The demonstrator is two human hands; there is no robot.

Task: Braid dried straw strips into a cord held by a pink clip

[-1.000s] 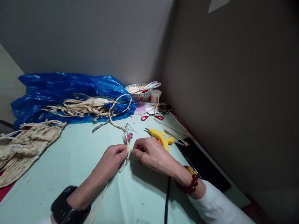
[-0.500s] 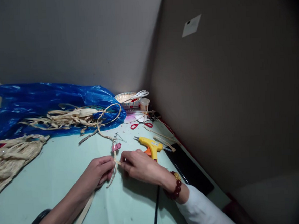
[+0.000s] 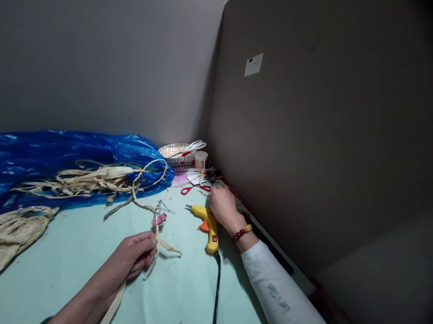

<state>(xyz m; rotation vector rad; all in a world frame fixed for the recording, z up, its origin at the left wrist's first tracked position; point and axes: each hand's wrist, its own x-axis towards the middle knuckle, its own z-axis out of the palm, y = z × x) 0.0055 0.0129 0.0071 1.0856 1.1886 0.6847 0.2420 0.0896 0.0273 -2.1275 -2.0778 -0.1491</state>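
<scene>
My left hand (image 3: pixel 132 257) pinches a braided straw cord (image 3: pixel 155 234) against the pale green table (image 3: pixel 78 248). A pink binder clip (image 3: pixel 159 219) grips the cord just beyond my fingers. My right hand (image 3: pixel 222 205) has reached far forward, past the yellow glue gun (image 3: pixel 207 223), toward loose straw strips and red-handled scissors (image 3: pixel 192 189) near the wall. Its fingers curl downward and I cannot see what they touch. The glue gun lies on the table with its black cable (image 3: pixel 214 299) trailing toward me.
A blue plastic bag (image 3: pixel 55 157) with dried husk strips (image 3: pixel 89 179) lies at the back left. Woven straw pieces (image 3: pixel 8 233) sit at the far left. A small basket (image 3: pixel 177 152) with white scissors and a cup stands in the corner. A dark wall panel closes the right side.
My right hand let go of the cord and moved forward and right past the glue gun. My left hand stayed pinched on the cord. The camera view shifted right and up.
</scene>
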